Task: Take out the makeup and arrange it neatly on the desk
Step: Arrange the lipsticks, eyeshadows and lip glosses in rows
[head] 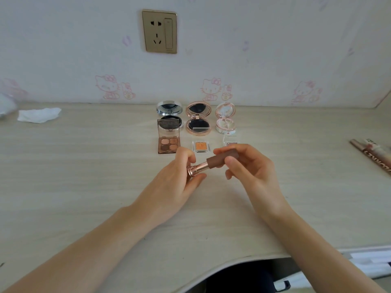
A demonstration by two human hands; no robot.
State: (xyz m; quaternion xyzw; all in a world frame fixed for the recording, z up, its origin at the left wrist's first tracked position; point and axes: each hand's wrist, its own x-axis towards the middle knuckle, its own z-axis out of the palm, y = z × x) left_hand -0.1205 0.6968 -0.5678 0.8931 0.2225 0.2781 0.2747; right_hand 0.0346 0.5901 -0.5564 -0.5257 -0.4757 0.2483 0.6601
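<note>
Lipstick [213, 162] gripped by left hand [179, 176], right hand [243, 168]

Three compacts [198, 117] behind three palettes [200, 146], lipstick [211, 162] nearest

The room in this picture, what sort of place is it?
Probably a bedroom or dorm desk used for makeup. The wall has pink cartoon-cat wallpaper and a socket, and open compacts and a palette are lined up on the pale wood desk.
</note>
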